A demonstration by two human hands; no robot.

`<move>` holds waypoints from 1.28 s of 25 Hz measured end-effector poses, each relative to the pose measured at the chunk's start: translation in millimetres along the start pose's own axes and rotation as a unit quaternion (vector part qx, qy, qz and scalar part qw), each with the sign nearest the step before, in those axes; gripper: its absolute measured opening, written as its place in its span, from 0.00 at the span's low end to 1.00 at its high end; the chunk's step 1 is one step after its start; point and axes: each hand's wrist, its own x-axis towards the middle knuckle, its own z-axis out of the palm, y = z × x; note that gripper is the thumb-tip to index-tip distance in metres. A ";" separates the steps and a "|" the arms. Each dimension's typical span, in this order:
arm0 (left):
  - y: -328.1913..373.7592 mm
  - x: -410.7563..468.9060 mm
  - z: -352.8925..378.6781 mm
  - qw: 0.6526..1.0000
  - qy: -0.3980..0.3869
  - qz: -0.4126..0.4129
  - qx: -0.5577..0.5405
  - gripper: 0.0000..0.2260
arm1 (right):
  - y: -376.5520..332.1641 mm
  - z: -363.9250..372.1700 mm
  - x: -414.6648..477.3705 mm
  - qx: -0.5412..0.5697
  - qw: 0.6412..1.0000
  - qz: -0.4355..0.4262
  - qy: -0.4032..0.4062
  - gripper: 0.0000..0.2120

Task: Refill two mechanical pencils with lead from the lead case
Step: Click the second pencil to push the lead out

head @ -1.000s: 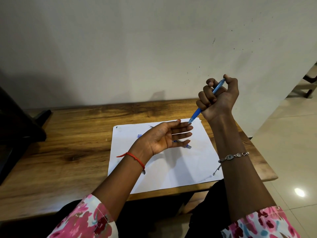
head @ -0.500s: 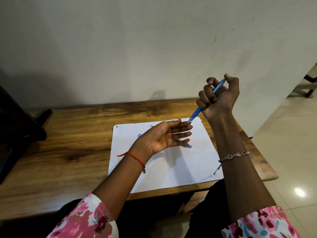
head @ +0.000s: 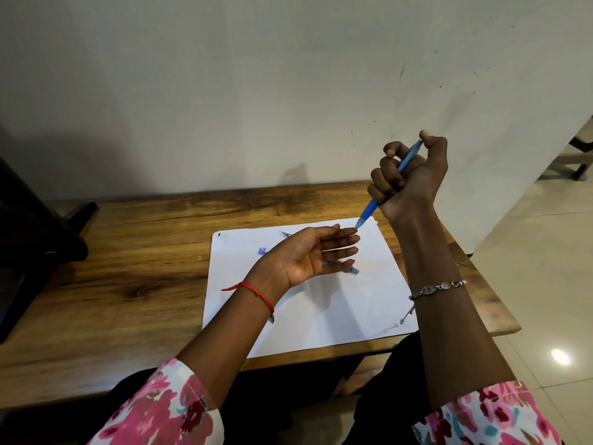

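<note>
My right hand (head: 409, 175) is raised above the table in a fist around a blue mechanical pencil (head: 369, 211), thumb on its top end, tip pointing down-left. The tip sits just above the index fingertip of my left hand (head: 308, 255), which is held flat, palm up, fingers together, holding nothing. Under the left hand, on the white paper (head: 337, 309), lies a second pencil, mostly hidden, with its end (head: 353, 270) showing past the little finger. A small blue piece, maybe the lead case (head: 263, 250), peeks out left of the palm.
The paper lies on a wooden table (head: 134, 252) set against a white wall. A dark object (head: 35, 239) stands at the table's left end. A thin metal-tipped item (head: 285, 233) lies on the paper behind my left hand. Tiled floor is on the right.
Almost nothing has moved. My right thumb has shifted slightly on the pencil's top end; the left hand keeps its palm-up pose under the tip.
</note>
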 end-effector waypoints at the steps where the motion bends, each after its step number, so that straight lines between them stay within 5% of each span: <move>1: -0.6 0.2 0.5 1.000 0.004 -0.002 0.001 0.11 | -0.4 1.6 -0.5 -0.017 1.000 -0.004 -0.005 0.23; 32: -6.0 4.3 5.1 0.999 0.033 -0.023 0.012 0.11 | -6.3 8.8 -5.4 -0.066 0.997 -0.008 -0.033 0.23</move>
